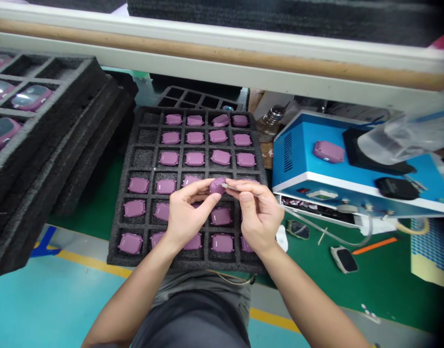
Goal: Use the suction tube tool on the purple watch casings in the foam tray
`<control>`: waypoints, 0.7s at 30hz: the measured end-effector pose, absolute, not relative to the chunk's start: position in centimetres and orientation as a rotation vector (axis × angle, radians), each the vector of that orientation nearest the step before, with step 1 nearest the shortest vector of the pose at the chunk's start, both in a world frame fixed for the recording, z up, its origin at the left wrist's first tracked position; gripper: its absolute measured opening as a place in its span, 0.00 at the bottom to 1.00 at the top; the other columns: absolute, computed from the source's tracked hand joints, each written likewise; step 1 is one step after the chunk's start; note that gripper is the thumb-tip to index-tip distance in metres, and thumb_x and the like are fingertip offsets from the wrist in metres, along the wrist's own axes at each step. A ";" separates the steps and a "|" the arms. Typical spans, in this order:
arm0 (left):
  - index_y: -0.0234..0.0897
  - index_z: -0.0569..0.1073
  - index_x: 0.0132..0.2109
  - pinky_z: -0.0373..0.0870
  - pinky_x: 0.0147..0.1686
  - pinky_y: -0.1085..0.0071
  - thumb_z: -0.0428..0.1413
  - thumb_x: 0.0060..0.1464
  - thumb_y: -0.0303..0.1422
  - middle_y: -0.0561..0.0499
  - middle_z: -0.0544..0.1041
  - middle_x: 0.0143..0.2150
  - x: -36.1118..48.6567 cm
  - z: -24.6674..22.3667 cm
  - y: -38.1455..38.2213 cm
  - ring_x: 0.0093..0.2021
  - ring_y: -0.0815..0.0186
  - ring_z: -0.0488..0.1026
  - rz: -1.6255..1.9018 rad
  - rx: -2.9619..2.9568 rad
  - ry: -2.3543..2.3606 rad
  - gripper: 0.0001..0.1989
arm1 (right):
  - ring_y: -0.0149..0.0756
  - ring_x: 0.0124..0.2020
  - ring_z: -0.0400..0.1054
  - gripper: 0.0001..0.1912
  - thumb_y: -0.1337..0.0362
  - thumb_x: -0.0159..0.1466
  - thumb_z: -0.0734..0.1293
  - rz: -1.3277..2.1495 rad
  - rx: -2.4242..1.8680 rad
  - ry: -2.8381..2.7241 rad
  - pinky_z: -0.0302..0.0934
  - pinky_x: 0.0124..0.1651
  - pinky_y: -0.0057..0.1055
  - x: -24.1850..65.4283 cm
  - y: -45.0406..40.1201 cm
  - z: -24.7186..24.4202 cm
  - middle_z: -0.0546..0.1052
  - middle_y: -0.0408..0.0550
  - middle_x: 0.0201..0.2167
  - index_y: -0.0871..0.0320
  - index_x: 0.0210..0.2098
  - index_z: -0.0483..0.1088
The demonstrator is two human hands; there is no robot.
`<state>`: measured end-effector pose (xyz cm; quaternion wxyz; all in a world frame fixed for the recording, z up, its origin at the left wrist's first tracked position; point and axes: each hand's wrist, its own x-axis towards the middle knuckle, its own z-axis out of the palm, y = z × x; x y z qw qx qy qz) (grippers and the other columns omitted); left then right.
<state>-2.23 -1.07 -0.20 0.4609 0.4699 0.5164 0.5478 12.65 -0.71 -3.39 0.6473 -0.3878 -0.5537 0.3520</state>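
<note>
My left hand [190, 209] pinches a purple watch case [217, 186] above the foam tray, its side turned up toward me. In my right hand [260, 212] is a thin tube with a metal nozzle tip [227, 186], which meets or nearly meets the case's edge; the exact contact is too small to tell. From that hand the clear tube [316, 224] curves to the front of a blue machine. Beneath both hands, the black foam tray [129, 166] holds rows of similar purple cases [222, 243], some hidden by my hands.
At left stand stacked foam trays [87, 111] with glass-faced watches. To the right, the blue machine [298, 145] carries a purple case [329, 151] and a black pad. Watches [344, 259] and an orange stick [374, 246] lie on the green mat. A shelf edge [222, 58] crosses overhead.
</note>
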 end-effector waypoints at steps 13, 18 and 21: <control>0.35 0.86 0.47 0.84 0.47 0.69 0.72 0.50 0.34 0.46 0.88 0.44 -2.4 -0.4 -0.3 0.41 0.62 0.86 1.403 1.239 1.320 0.17 | 0.40 0.52 0.80 0.09 0.58 0.75 0.65 0.861 -0.816 -1.262 0.79 0.56 0.42 12.7 0.5 -3.3 0.83 0.52 0.47 0.53 0.45 0.78; 0.35 0.85 0.47 0.85 0.47 0.67 0.73 0.47 0.34 0.45 0.88 0.43 -2.3 -0.4 -0.1 0.40 0.60 0.86 1.426 1.231 1.343 0.19 | 0.40 0.52 0.80 0.09 0.58 0.75 0.66 0.859 -0.779 -1.261 0.79 0.56 0.42 12.7 0.7 -3.4 0.83 0.51 0.47 0.52 0.46 0.78; 0.35 0.85 0.47 0.85 0.47 0.67 0.73 0.46 0.33 0.45 0.88 0.43 -2.3 -0.4 0.0 0.40 0.60 0.87 1.426 1.232 1.355 0.19 | 0.40 0.52 0.80 0.10 0.55 0.74 0.66 0.875 -0.798 -1.261 0.79 0.55 0.42 12.8 0.8 -3.5 0.83 0.51 0.47 0.52 0.46 0.77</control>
